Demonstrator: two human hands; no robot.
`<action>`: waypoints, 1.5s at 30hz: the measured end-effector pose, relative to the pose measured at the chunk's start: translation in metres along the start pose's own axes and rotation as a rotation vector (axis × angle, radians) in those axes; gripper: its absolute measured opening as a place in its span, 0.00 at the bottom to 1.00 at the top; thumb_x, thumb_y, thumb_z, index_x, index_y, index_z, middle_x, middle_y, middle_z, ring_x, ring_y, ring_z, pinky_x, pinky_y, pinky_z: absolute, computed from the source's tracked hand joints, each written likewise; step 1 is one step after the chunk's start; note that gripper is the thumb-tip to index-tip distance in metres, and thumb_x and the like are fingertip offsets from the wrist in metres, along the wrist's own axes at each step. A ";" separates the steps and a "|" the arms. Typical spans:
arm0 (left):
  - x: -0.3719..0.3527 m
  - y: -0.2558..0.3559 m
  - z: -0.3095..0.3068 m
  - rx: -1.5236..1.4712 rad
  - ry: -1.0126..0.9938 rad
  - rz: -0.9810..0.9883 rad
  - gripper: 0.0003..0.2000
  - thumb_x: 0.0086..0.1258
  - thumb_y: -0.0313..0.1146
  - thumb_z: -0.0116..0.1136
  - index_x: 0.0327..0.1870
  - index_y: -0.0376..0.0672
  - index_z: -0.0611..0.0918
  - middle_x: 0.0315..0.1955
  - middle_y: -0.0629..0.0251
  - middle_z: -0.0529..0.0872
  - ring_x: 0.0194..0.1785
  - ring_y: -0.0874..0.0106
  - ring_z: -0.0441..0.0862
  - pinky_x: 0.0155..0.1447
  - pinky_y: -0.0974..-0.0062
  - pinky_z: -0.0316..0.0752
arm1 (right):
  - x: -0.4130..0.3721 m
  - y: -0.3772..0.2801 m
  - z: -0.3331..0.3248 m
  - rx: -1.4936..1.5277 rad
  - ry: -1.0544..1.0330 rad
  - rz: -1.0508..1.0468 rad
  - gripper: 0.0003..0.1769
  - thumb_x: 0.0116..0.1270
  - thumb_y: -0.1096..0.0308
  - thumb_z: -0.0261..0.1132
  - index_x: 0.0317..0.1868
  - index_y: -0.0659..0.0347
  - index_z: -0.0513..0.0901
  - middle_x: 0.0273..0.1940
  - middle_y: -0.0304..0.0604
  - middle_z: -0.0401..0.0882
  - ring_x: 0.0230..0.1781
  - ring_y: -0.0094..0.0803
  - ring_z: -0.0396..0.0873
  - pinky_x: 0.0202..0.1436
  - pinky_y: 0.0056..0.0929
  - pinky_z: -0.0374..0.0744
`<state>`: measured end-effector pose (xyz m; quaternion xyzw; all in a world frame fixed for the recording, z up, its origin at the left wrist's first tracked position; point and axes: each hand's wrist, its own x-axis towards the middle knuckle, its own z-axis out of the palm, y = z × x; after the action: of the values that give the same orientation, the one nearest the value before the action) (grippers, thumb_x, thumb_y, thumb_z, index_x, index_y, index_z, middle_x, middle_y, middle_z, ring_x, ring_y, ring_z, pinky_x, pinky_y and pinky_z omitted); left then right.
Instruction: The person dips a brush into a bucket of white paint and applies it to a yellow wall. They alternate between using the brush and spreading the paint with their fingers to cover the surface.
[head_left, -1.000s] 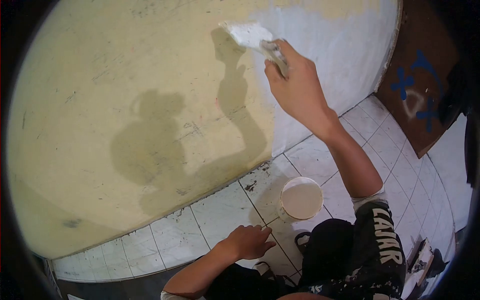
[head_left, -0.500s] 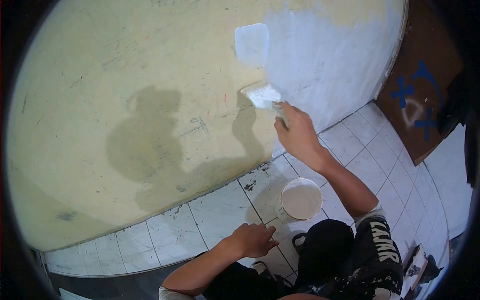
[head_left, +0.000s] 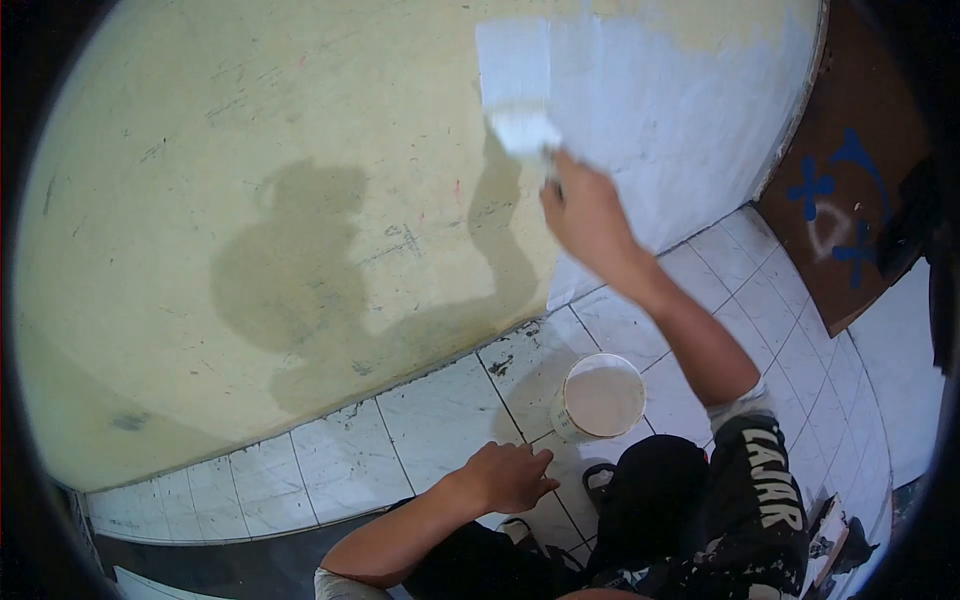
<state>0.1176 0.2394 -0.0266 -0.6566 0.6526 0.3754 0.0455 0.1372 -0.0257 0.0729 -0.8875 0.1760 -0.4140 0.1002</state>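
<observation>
A wide paintbrush (head_left: 525, 132) is pressed to the wall, its bristles white with paint and slightly smeared by motion. My right hand (head_left: 590, 205) is closed around its handle, which is mostly hidden by the fingers. Above the bristles runs a fresh white strip (head_left: 515, 60) beside the painted part of the wall (head_left: 650, 120). My left hand (head_left: 510, 477) hangs near my knee, fingers loosely bent, thumb and forefinger apart, with nothing visible in it. Between my hands, a white bucket (head_left: 565, 415) of pale paint stands on the floor.
The unpainted wall (head_left: 330, 100) is yellowish, with scuffs and my shadow on it. White tiles (head_left: 440, 410) cover the floor. A brown board (head_left: 835, 240) with blue marks leans at the right. Small dark items (head_left: 850, 545) lie at lower right.
My right hand has moved the paintbrush up the wall. White paint now joins the former separate patch down to the bristles. My left hand and the bucket have stayed about where they were.
</observation>
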 end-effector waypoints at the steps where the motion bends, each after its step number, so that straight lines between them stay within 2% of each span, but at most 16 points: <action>1: 0.000 0.001 0.000 0.009 0.005 0.000 0.26 0.83 0.55 0.45 0.65 0.42 0.76 0.47 0.46 0.86 0.51 0.46 0.87 0.56 0.51 0.81 | -0.024 0.010 0.015 0.029 -0.062 0.015 0.22 0.67 0.73 0.64 0.61 0.70 0.79 0.38 0.68 0.83 0.40 0.63 0.83 0.47 0.52 0.81; 4: 0.003 0.001 0.003 0.014 0.020 0.020 0.25 0.83 0.56 0.45 0.62 0.41 0.77 0.46 0.46 0.86 0.50 0.47 0.87 0.55 0.51 0.81 | -0.080 0.029 0.036 0.062 -0.262 0.072 0.22 0.69 0.71 0.62 0.62 0.67 0.79 0.38 0.67 0.82 0.40 0.64 0.82 0.48 0.55 0.81; 8: 0.004 0.001 0.003 0.019 0.019 0.035 0.25 0.83 0.55 0.45 0.62 0.42 0.77 0.46 0.46 0.85 0.50 0.46 0.87 0.55 0.51 0.81 | -0.085 0.024 0.011 0.086 -0.332 0.112 0.22 0.68 0.71 0.63 0.62 0.67 0.79 0.38 0.67 0.82 0.40 0.63 0.82 0.48 0.54 0.80; 14: -0.001 0.002 0.001 -0.016 0.009 0.005 0.25 0.82 0.55 0.47 0.63 0.42 0.77 0.46 0.46 0.85 0.50 0.45 0.86 0.55 0.51 0.81 | 0.023 -0.020 -0.069 0.058 0.093 -0.097 0.21 0.68 0.71 0.64 0.60 0.68 0.80 0.37 0.66 0.82 0.39 0.62 0.82 0.47 0.53 0.81; 18: -0.007 0.005 0.000 -0.021 0.017 0.014 0.25 0.82 0.55 0.47 0.63 0.42 0.77 0.45 0.47 0.86 0.51 0.46 0.86 0.55 0.51 0.81 | 0.047 -0.024 -0.058 0.100 0.131 -0.041 0.22 0.68 0.70 0.64 0.61 0.68 0.79 0.37 0.66 0.83 0.39 0.63 0.82 0.46 0.54 0.81; 22: -0.009 0.006 0.005 0.007 0.059 0.025 0.24 0.82 0.55 0.48 0.60 0.41 0.77 0.44 0.49 0.86 0.50 0.48 0.86 0.54 0.52 0.80 | -0.024 0.023 0.035 0.038 0.031 -0.044 0.24 0.69 0.70 0.63 0.65 0.66 0.77 0.39 0.66 0.81 0.38 0.63 0.83 0.44 0.57 0.82; 24: -0.007 0.007 0.007 0.008 0.076 0.038 0.24 0.82 0.55 0.48 0.59 0.41 0.77 0.44 0.50 0.86 0.50 0.49 0.86 0.54 0.52 0.80 | -0.076 0.035 0.065 0.067 -0.204 0.095 0.25 0.69 0.70 0.63 0.66 0.66 0.76 0.40 0.67 0.80 0.38 0.64 0.83 0.44 0.58 0.82; 29: -0.005 0.014 0.005 0.014 0.060 0.033 0.23 0.82 0.54 0.48 0.58 0.41 0.78 0.44 0.49 0.86 0.50 0.49 0.86 0.54 0.53 0.79 | -0.130 0.049 0.079 0.084 -0.398 0.175 0.24 0.67 0.72 0.63 0.64 0.67 0.78 0.39 0.68 0.81 0.39 0.66 0.83 0.46 0.57 0.82; 33: -0.011 0.015 0.006 0.032 0.091 0.036 0.23 0.82 0.54 0.48 0.59 0.41 0.78 0.44 0.49 0.86 0.50 0.49 0.86 0.55 0.53 0.80 | -0.111 0.034 0.038 0.093 -0.332 0.114 0.22 0.67 0.72 0.63 0.61 0.67 0.79 0.38 0.68 0.82 0.39 0.64 0.83 0.47 0.56 0.81; 35: -0.013 0.017 0.006 0.011 0.085 0.034 0.24 0.82 0.54 0.48 0.59 0.41 0.78 0.44 0.49 0.86 0.51 0.49 0.86 0.55 0.53 0.79 | -0.075 0.019 0.004 0.078 -0.228 0.094 0.21 0.67 0.72 0.64 0.60 0.67 0.80 0.38 0.66 0.82 0.39 0.63 0.83 0.48 0.54 0.81; 36: -0.014 0.017 0.005 0.008 0.084 0.033 0.24 0.82 0.54 0.48 0.59 0.41 0.78 0.44 0.49 0.86 0.51 0.49 0.86 0.55 0.53 0.79 | -0.056 0.012 -0.011 0.073 -0.166 0.087 0.22 0.68 0.74 0.63 0.62 0.68 0.80 0.43 0.68 0.84 0.42 0.60 0.85 0.47 0.47 0.82; 37: -0.015 0.018 0.003 0.007 0.076 0.023 0.24 0.82 0.54 0.48 0.59 0.41 0.78 0.44 0.49 0.85 0.51 0.49 0.86 0.55 0.53 0.80 | -0.039 0.014 -0.017 0.037 -0.035 -0.010 0.21 0.69 0.73 0.63 0.62 0.67 0.80 0.43 0.68 0.84 0.42 0.59 0.86 0.46 0.45 0.82; 39: -0.015 0.016 0.004 0.007 0.059 0.015 0.24 0.82 0.54 0.49 0.59 0.40 0.78 0.44 0.49 0.85 0.51 0.49 0.86 0.55 0.53 0.80 | -0.008 -0.002 -0.040 0.035 0.040 -0.001 0.21 0.70 0.73 0.62 0.63 0.69 0.79 0.39 0.66 0.84 0.37 0.56 0.86 0.42 0.44 0.82; 40: -0.015 0.015 0.005 0.013 0.074 0.028 0.24 0.82 0.54 0.49 0.58 0.40 0.78 0.44 0.49 0.85 0.51 0.49 0.86 0.55 0.53 0.80 | 0.001 -0.001 -0.038 0.036 0.039 0.006 0.21 0.70 0.73 0.62 0.63 0.69 0.79 0.39 0.66 0.84 0.37 0.56 0.86 0.42 0.44 0.82; 42: -0.014 0.013 0.006 0.017 0.086 0.042 0.24 0.82 0.54 0.49 0.58 0.40 0.78 0.43 0.49 0.85 0.51 0.49 0.86 0.55 0.53 0.80 | 0.010 0.001 -0.033 0.092 0.121 -0.029 0.23 0.69 0.72 0.62 0.63 0.68 0.78 0.37 0.65 0.82 0.38 0.61 0.83 0.45 0.52 0.81; 45: -0.014 0.011 0.007 0.010 0.092 0.050 0.23 0.82 0.54 0.49 0.58 0.40 0.78 0.44 0.49 0.85 0.51 0.49 0.86 0.55 0.53 0.80 | -0.027 0.039 0.036 -0.021 0.073 -0.029 0.26 0.69 0.70 0.63 0.67 0.66 0.75 0.37 0.65 0.80 0.36 0.62 0.82 0.43 0.54 0.82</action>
<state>0.1064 0.2531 -0.0190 -0.6566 0.6719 0.3424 0.0092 0.1403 -0.0503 0.0183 -0.8753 0.1712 -0.4454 0.0783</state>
